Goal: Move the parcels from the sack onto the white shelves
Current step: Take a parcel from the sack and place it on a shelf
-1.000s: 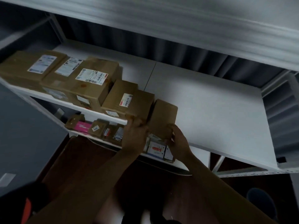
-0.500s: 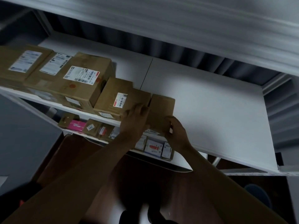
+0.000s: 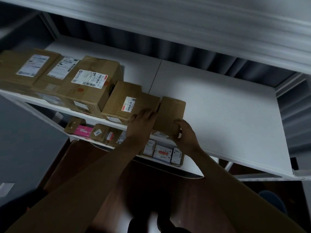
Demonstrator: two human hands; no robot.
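- Two hands work one small plain parcel [image 3: 170, 115] at the front edge of the white shelf [image 3: 218, 115]. The right grip [image 3: 186, 134] curls round its near corner; the left grip [image 3: 143, 122] lies with straight fingers against its left side.
- Handling, as judged: stiff cardboard, light, dry, not slippery; best held by opposite side faces.
- Count on this shelf: five brown parcels to the left of the left grip, the nearest being the labelled parcel [image 3: 124, 102] touching it, plus the held one, six in all.
- Lower shelf [image 3: 191, 170], beneath both grips: several small boxes, count uncertain.
- Sack: not in view.
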